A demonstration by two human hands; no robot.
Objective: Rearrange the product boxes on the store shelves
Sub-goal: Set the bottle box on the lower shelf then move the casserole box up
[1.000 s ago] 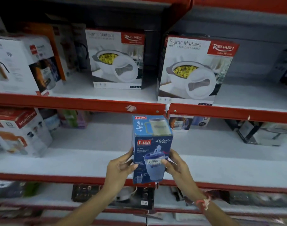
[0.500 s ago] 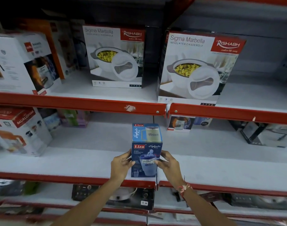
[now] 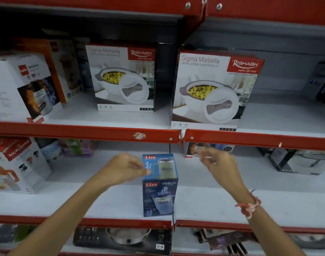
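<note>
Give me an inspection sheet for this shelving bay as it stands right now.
Surface: middle shelf, white, red front edge.
Job's things: blue jug box upright at the shelf's front edge; two casserole boxes on the shelf above.
Clutter: white jug box at left, more boxes behind.
Hands: left hand beside the blue box's top, touch unclear; right hand apart from it, blurred.
Cables: nothing seen.
Surroundings: bottom shelf holds a cooker box.
</note>
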